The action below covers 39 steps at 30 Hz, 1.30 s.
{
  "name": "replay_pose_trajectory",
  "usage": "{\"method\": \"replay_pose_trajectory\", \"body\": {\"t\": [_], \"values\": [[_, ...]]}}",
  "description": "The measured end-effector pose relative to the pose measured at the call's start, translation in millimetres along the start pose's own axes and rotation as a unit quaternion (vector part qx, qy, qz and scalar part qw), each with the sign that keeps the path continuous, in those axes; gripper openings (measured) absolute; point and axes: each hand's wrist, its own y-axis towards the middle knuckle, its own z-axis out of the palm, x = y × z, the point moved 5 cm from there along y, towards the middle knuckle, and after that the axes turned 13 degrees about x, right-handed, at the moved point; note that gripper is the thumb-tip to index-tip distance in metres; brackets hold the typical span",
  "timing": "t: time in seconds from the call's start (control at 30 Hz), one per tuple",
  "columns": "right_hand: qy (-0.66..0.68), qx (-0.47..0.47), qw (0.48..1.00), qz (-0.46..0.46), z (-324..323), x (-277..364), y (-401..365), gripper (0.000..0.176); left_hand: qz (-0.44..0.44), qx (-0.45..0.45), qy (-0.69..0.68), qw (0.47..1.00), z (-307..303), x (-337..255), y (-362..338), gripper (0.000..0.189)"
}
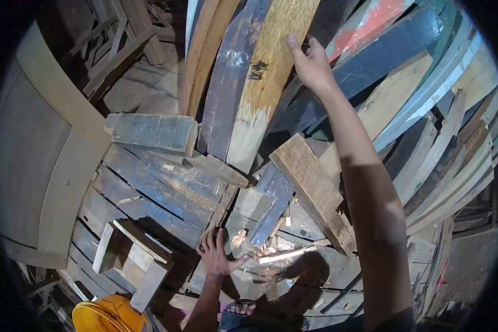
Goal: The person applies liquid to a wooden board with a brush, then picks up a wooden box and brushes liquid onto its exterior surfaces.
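Note:
Up at the top centre, my right hand (312, 61) is at the edge of a long yellow-brown board (274, 50), with the thumb on its face and the other fingers curled over the side. A dark painted board (229, 83) lies along its left. My left hand (216, 257) hangs low in the centre, fingers spread, by a narrow wood strip (222, 207) on the plank floor; whether it touches the strip is unclear. A thick rough block (312, 191) leans to the right of it.
A blue-grey block (155, 133) lies at centre left, above a small wooden box frame (133, 257). A yellow bucket (110, 315) stands bottom left. A curved panel (33, 160) fills the left side. Stacked curved boards (437, 110) rise on the right. Wood scraps (282, 254) litter the floor.

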Motion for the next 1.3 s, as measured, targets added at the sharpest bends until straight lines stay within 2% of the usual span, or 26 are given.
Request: {"method": "replay_pose_trajectory", "body": {"t": [0.07, 0.2, 0.3, 0.33, 0.43, 0.5, 0.57, 0.63, 0.67, 0.7, 0.77, 0.83, 0.9, 0.97, 1.0, 1.03, 1.1, 1.17, 1.2, 1.23, 1.3], "values": [[0.022, 0.009, 0.999, 0.025, 0.4, 3.9, -2.9, 0.069, 0.002, -0.003, -0.002, 1.000, -2.3, -0.4, -1.9, 0.135], [-0.120, -0.047, 0.986, 0.108, -9.2, 8.0, -7.2, 0.085, 0.000, -0.001, 0.000, 1.000, 0.6, 0.8, -1.9, 0.135], [-0.165, -0.040, 0.981, 0.097, -8.3, 18.7, -35.3, 0.086, 0.006, -0.020, 0.005, 1.000, -3.9, -2.6, -2.5, 0.134], [-0.182, -0.018, 0.976, 0.121, -11.4, 27.1, -50.2, 0.088, 0.024, -0.046, -0.003, 0.999, -4.6, -2.9, -3.5, 0.133], [-0.353, 0.113, 0.928, 0.024, -20.6, 24.9, -89.7, 0.086, 0.019, -0.043, -0.001, 0.999, -3.5, -2.8, -4.1, 0.133], [-0.291, 0.345, 0.882, 0.136, -27.7, 14.1, -123.4, 0.080, 0.027, -0.030, -0.005, 0.999, -6.6, -5.6, -6.1, 0.131], [-0.250, 0.434, 0.839, 0.213, -30.1, -5.1, -169.9, 0.079, 0.030, -0.033, 0.003, 0.999, -7.3, -6.2, -6.9, 0.130], [-0.205, 0.423, 0.853, 0.226, -26.8, 10.9, -220.2, 0.072, 0.025, -0.036, -0.004, 0.999, -8.6, -7.4, -9.2, 0.130], [-0.101, 0.329, 0.912, 0.222, -16.5, 8.5, -250.9, 0.067, 0.023, -0.039, 0.001, 0.999, -7.9, -8.6, -9.4, 0.130], [0.007, 0.230, 0.950, 0.212, -1.9, 5.1, -282.9, 0.062, 0.020, -0.042, 0.008, 0.999, -6.5, -8.7, -9.1, 0.130], [0.219, 0.151, 0.940, 0.215, 33.7, 21.8, -344.4, 0.051, 0.018, -0.027, 0.002, 0.999, -6.3, -9.8, -11.6, 0.130], [0.278, 0.234, 0.899, 0.246, 63.4, 35.0, -406.5, 0.047, 0.036, -0.051, 0.011, 0.998, -1.2, -5.3, -11.9, 0.125], [0.222, 0.311, 0.905, 0.190, 68.1, 53.9, -449.0, 0.051, 0.093, -0.107, -0.012, 0.990, -4.5, -7.4, -18.9, 0.115], [0.227, 0.392, 0.857, 0.245, 55.5, 56.3, -467.2, 0.051, 0.173, -0.049, -0.033, 0.983, 17.2, 10.3, -18.7, 0.104], [0.231, 0.345, 0.884, 0.216, 46.5, 52.7, -464.2, 0.049, 0.195, -0.019, 0.031, 0.980, -11.8, -13.7, -43.6, 0.092], [0.232, 0.294, 0.908, 0.187, 37.9, 52.1, -457.4, 0.047, 0.212, 0.000, 0.091, 0.973, -7.2, -13.7, -59.6, 0.079], [0.222, 0.126, 0.952, 0.171, 18.9, 51.7, -443.3, 0.042, 0.270, 0.001, 0.051, 0.961, -18.7, -4.9, -89.7, 0.069], [0.267, 0.030, 0.946, 0.182, 4.4, 42.4, -441.2, 0.037, 0.230, -0.043, 0.052, 0.971, -50.9, -0.2, -121.5, 0.070], [0.247, 0.018, 0.950, 0.191, -7.4, 50.3, -439.3, 0.036, 0.203, -0.067, 0.049, 0.976, -73.4, 1.1, -137.2, 0.071], [0.303, 0.000, 0.929, 0.210, -12.7, 63.4, -439.9, 0.035, 0.178, -0.090, 0.047, 0.979, -90.7, 8.5, -148.2, 0.072], [0.322, -0.005, 0.920, 0.223, -18.4, 71.5, -444.9, 0.036, 0.071, -0.122, 0.060, 0.988, -114.6, 40.6, -162.5, 0.089]]}}
